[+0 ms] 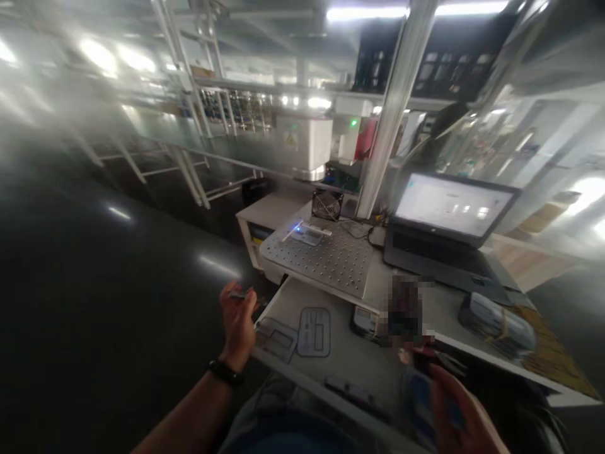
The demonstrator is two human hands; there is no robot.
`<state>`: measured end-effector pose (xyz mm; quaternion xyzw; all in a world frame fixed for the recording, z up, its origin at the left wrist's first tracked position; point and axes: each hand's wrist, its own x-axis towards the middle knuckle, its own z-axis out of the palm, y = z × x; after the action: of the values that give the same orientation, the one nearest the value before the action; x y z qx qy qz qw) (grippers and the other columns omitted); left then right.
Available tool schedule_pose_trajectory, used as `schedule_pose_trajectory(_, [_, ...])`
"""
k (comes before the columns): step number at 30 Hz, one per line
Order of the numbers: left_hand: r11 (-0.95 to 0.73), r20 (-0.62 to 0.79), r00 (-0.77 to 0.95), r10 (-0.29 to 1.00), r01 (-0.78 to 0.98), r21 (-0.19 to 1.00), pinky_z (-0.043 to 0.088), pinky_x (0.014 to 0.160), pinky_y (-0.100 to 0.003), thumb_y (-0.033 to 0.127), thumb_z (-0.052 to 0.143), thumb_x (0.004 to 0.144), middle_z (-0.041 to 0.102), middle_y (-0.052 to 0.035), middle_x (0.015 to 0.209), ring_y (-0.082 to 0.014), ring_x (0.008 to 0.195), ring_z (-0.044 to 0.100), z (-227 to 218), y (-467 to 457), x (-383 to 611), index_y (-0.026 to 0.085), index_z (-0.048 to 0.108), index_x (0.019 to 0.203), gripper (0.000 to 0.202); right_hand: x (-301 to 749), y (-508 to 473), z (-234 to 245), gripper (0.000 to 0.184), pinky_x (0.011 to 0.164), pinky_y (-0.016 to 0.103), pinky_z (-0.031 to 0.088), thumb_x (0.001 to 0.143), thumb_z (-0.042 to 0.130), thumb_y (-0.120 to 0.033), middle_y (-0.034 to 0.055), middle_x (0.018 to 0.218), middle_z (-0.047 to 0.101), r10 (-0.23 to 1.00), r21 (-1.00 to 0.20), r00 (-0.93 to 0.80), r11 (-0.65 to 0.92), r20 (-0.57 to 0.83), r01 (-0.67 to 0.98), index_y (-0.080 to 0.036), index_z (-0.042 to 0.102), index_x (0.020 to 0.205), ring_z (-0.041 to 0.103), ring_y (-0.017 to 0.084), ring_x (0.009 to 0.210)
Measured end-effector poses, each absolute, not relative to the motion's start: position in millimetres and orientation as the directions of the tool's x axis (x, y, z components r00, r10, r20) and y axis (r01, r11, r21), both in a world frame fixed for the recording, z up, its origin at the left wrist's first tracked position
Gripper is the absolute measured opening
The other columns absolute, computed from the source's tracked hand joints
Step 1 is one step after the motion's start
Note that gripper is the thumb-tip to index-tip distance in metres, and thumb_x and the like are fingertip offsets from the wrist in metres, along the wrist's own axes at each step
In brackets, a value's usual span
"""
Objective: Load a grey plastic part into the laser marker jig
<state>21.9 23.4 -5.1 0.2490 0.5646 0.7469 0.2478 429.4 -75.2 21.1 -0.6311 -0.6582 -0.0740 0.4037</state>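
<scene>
My left hand [239,321] hangs at the left corner of a pull-out shelf [359,362], fingers curled round a thin dark thing [242,295] that I cannot name. A dark band sits on that wrist. My right hand [456,413] is blurred at the lower right, closed on a flat blue object [422,394]. On the shelf lie grey flat trays [314,331]. Above it, a perforated metal plate [326,261] carries a small part [307,233] under a blue light.
An open laptop [447,221] stands right of the plate. A white machine head [305,145] hangs over the plate, with a small fan [327,204] behind. A strapped grey pack [496,321] lies at the right. Dark floor fills the left; metal racks stand behind.
</scene>
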Motion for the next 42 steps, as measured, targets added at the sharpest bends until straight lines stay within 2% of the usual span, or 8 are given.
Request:
schedule_pose_trajectory(5, [-0.280, 0.079, -0.745, 0.663, -0.148, 0.949, 0.055, 0.078, -0.027, 0.044, 0.067, 0.081, 0.047, -0.0052, 0.133, -0.0175, 0.109, 0.060, -11.2, 19.6, 24.0, 0.035, 0.042, 0.133, 0.059, 327.7, -50.7, 9.5, 0.036, 0.096, 0.035, 0.054, 0.092, 0.053, -0.029, 0.0087, 0.122, 0.070, 0.887, -0.485, -0.412, 0.460, 0.209, 0.744, -0.020, 0.061, 0.126, 0.065, 0.022, 0.113])
schedule_pose_trajectory(10, [-0.331, 0.090, -0.704, 0.704, -0.213, 0.919, 0.054, 0.089, -0.033, 0.043, 0.066, 0.082, 0.046, -0.0070, 0.136, -0.0202, 0.115, 0.059, -9.1, 14.5, 25.9, 0.033, 0.042, 0.134, 0.058, 274.2, -20.3, -7.4, 0.047, 0.104, 0.047, 0.049, 0.088, 0.051, -0.019, 0.0176, 0.134, 0.062, 0.916, -0.399, -0.401, 0.362, -0.017, 0.842, -0.010, 0.056, 0.133, 0.058, 0.030, 0.123])
schedule_pose_trajectory(14, [-0.339, 0.083, -0.675, 0.733, -0.257, 0.905, 0.048, 0.102, -0.040, 0.041, 0.064, 0.084, 0.046, -0.0085, 0.138, -0.0221, 0.118, 0.059, -8.7, 13.0, 25.4, 0.031, 0.042, 0.136, 0.057, 242.3, -3.8, -9.4, 0.046, 0.105, 0.050, 0.046, 0.089, 0.049, -0.018, 0.0197, 0.137, 0.059, 0.938, -0.381, -0.347, 0.318, -0.010, 0.868, -0.009, 0.055, 0.134, 0.054, 0.033, 0.127])
schedule_pose_trajectory(22, [-0.306, 0.022, -0.645, 0.764, -0.331, 0.893, 0.045, 0.105, -0.046, 0.044, 0.064, 0.083, 0.045, -0.0111, 0.141, -0.0270, 0.123, 0.057, -8.5, 13.7, 24.4, 0.031, 0.041, 0.136, 0.059, 203.0, -2.9, -11.9, 0.048, 0.112, 0.047, 0.041, 0.088, 0.039, -0.006, 0.0124, 0.138, 0.061, 0.743, -0.511, -0.669, 0.578, 0.007, 0.636, -0.014, 0.061, 0.129, 0.049, 0.026, 0.134])
schedule_pose_trajectory(26, [-0.304, 0.019, -0.640, 0.768, -0.339, 0.890, 0.042, 0.109, -0.047, 0.045, 0.065, 0.082, 0.045, -0.0104, 0.141, -0.0270, 0.124, 0.056, -8.1, 12.4, 24.0, 0.031, 0.041, 0.136, 0.061, 204.7, -2.1, -15.3, 0.042, 0.110, 0.048, 0.044, 0.089, 0.040, -0.011, 0.0189, 0.134, 0.062, 0.831, -0.489, -0.546, 0.522, 0.107, 0.699, -0.009, 0.061, 0.126, 0.055, 0.027, 0.126])
schedule_pose_trajectory(31, [-0.279, 0.012, -0.636, 0.771, -0.321, 0.905, 0.042, 0.110, -0.046, 0.044, 0.063, 0.084, 0.045, -0.0100, 0.141, -0.0257, 0.123, 0.058, -8.0, 14.0, 23.2, 0.031, 0.042, 0.136, 0.058, 190.3, 5.9, -6.7, 0.048, 0.109, 0.053, 0.040, 0.087, 0.043, -0.010, 0.0200, 0.142, 0.054, 0.865, -0.484, -0.496, 0.403, -0.075, 0.777, -0.008, 0.055, 0.134, 0.048, 0.033, 0.132])
schedule_pose_trajectory(35, [-0.263, -0.005, -0.628, 0.779, -0.334, 0.905, 0.048, 0.103, -0.044, 0.044, 0.063, 0.083, 0.046, -0.0090, 0.141, -0.0257, 0.123, 0.057, -2.6, 12.5, 19.8, 0.032, 0.042, 0.135, 0.057, 174.7, 15.8, 5.6, 0.049, 0.111, 0.043, 0.038, 0.082, 0.047, -0.007, 0.0112, 0.141, 0.058, 0.765, -0.538, -0.639, 0.508, -0.077, 0.673, -0.018, 0.059, 0.129, 0.049, 0.025, 0.132])
schedule_pose_trajectory(42, [-0.088, -0.110, -0.652, 0.750, -0.264, 0.961, 0.056, 0.094, -0.050, 0.056, 0.069, 0.071, 0.065, 0.0027, 0.117, -0.0317, 0.119, 0.061, -23.1, 29.1, -3.0, 0.042, 0.053, 0.119, 0.053, 139.5, 46.2, -58.0, 0.043, 0.083, 0.040, 0.056, 0.065, 0.075, -0.031, 0.0114, 0.122, 0.071, 0.754, -0.358, -0.649, 0.636, 0.100, 0.684, -0.021, 0.070, 0.106, 0.069, 0.031, 0.104])
